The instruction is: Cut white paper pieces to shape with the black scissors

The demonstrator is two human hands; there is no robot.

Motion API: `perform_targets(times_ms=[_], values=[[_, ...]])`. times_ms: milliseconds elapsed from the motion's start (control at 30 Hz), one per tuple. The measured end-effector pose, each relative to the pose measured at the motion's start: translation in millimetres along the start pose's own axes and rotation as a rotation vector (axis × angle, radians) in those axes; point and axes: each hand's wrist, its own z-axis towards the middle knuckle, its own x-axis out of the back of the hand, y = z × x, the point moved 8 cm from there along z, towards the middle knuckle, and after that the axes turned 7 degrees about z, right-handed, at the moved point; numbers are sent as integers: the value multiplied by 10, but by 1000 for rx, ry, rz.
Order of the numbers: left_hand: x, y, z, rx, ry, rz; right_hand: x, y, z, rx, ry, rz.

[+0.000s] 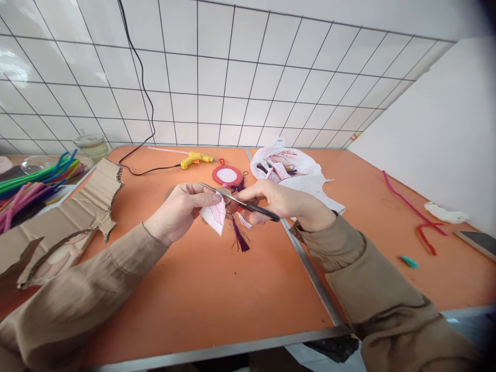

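My left hand [179,211] pinches a small white piece of fabric or paper [214,217] with thin pinkish lines drawn on it. In my right hand [273,199] is a pair of scissors [251,206] with dark handles, its blades pointing left across the top edge of the white piece. Whether the blades are parted I cannot tell. Just below and behind the hands lies a dark purple tassel [241,238]. Beyond them sits a round red-rimmed disc [227,175] with a white centre. Other small items under the scissors are partly hidden by my fingers.
A yellow glue gun [196,159] with a black cord lies at the back. Right of it is a white plastic bag [298,165] with craft bits. Torn cardboard [83,204] and colourful pipe cleaners [34,181] are at left. A red pipe cleaner [425,238] lies at right.
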Motion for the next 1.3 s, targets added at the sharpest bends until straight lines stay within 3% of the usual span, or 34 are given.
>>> perform_targets(times_ms=[300,500,667,933,1300], values=[[19,110,-27,-126,32,77,18,26,11,-26,21,63],[16,108,-10,-152,26,33,44,-11,-19,79,29,124],[-14,96,-24,-112,16,24,7,-84,-6,129,-15,8],[-39,121,-60,-85,66,104,6,-120,8,86,37,-228],[-33,121,-85,-29,132,150,-8,-68,25,48,34,-188]])
